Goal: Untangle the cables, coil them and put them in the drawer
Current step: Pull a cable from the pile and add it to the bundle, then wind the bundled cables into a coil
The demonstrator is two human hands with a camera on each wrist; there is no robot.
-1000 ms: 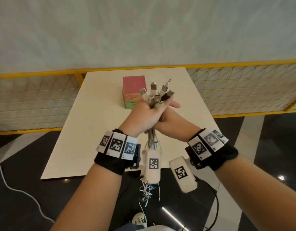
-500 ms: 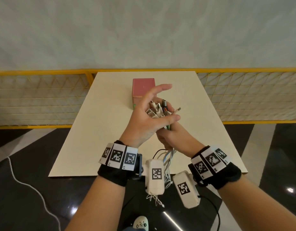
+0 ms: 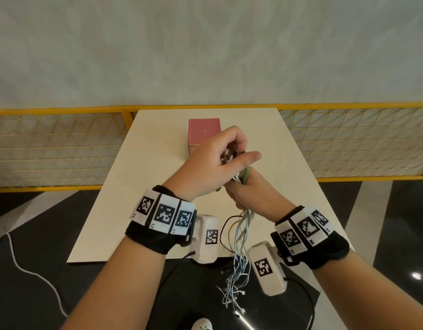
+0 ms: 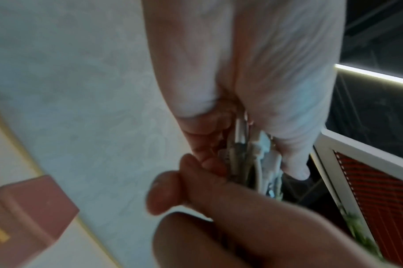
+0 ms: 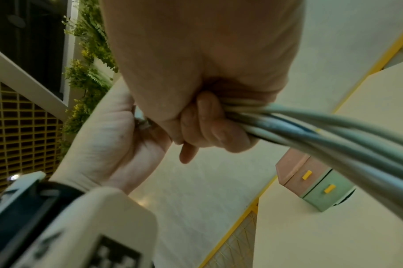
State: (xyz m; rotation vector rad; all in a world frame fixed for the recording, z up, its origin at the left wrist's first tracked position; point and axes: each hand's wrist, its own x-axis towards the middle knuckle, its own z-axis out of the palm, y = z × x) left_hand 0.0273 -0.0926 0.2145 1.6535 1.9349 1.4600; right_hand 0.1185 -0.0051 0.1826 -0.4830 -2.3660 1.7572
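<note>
L hand [image 3: 206, 163] curled on cables [image 3: 241, 236] plug ends | R hand [image 3: 247, 191] fists bundle | no legible text

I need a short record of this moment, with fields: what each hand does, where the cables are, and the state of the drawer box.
left hand: curled over the plug ends of the cable bundle
right hand: grips the bundle lower down
cables: held above the table, loose ends hanging past its near edge
drawer box: on the table, both drawers look closed
</note>
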